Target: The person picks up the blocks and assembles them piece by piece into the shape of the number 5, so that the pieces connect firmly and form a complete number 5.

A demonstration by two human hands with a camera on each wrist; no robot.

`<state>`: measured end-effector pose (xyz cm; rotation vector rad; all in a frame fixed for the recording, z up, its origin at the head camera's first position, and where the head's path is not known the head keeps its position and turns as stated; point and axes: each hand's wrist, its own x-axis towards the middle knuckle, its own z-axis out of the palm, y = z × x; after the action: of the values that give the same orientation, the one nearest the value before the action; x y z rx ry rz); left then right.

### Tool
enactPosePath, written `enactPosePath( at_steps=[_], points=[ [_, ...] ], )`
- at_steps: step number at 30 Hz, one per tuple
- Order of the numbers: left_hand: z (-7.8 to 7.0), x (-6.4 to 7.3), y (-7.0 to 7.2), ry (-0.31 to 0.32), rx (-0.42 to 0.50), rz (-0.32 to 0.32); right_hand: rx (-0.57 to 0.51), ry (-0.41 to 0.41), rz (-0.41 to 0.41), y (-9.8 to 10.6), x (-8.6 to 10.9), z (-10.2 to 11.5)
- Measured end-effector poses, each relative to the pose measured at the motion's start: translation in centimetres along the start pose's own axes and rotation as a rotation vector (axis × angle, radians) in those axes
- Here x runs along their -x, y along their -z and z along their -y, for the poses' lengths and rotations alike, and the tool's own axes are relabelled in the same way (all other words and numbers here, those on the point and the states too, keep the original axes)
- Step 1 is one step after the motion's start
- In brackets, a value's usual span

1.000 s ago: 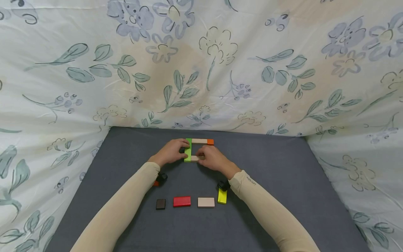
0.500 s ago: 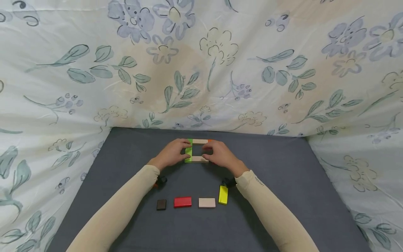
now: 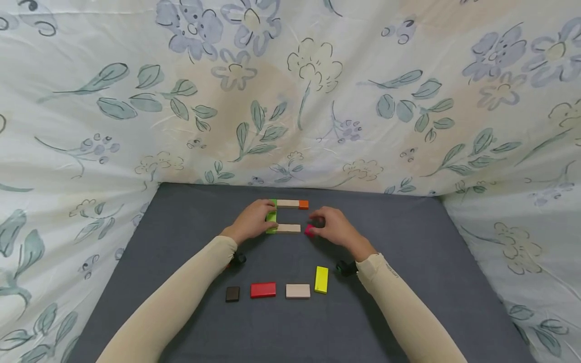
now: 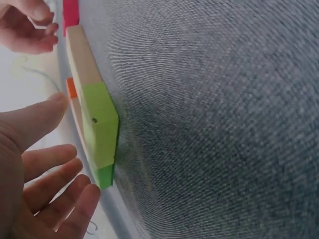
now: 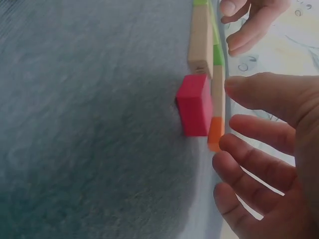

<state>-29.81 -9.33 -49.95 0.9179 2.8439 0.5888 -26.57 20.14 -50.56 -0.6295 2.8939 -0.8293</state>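
Observation:
Light-green blocks (image 4: 101,119) form the left side of a block outline at the back of the table. My left hand (image 3: 253,221) is beside them, thumb and fingers spread at their top edge. A pale wooden block (image 3: 288,228) runs right from the green at the front, and another pale block (image 3: 288,203) with an orange block (image 3: 303,204) at its end lies behind. Just right of the front pale block sits a pink-red block (image 5: 194,105). Over and beside it is my right hand (image 3: 336,227), its fingers loosely spread around it in the right wrist view.
Nearer the front lie a dark brown block (image 3: 232,294), a red block (image 3: 263,290), a pale pink block (image 3: 297,291) and a yellow block (image 3: 321,280). A floral cloth (image 3: 290,101) hangs behind and at both sides of the grey table (image 3: 386,322).
My right hand has moved away rightward from the front pale block, and the pink-red block now shows beside its thumb. My left hand has stayed near the green blocks.

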Motion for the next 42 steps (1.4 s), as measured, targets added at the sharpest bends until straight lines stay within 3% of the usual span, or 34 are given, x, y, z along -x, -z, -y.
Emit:
enactPosePath(
  at_steps=[12, 26, 34, 42],
  points=[
    [0.47, -0.26, -0.15, 0.016, -0.02, -0.003, 0.008, -0.005, 0.052, 0.01, 0.04, 0.06],
    [0.35, -0.67, -0.41, 0.043, -0.011, 0.006, -0.011, -0.029, 0.024, -0.68, -0.15, -0.07],
    [0.25, -0.72, -0.59, 0.06, -0.003, 0.016, -0.013, 0.018, -0.01, -0.53, -0.26, -0.18],
    [0.03, -0.54, -0.64, 0.071, 0.001, 0.028, -0.026, 0.007, -0.002, -0.46, -0.54, 0.32]
  ],
)
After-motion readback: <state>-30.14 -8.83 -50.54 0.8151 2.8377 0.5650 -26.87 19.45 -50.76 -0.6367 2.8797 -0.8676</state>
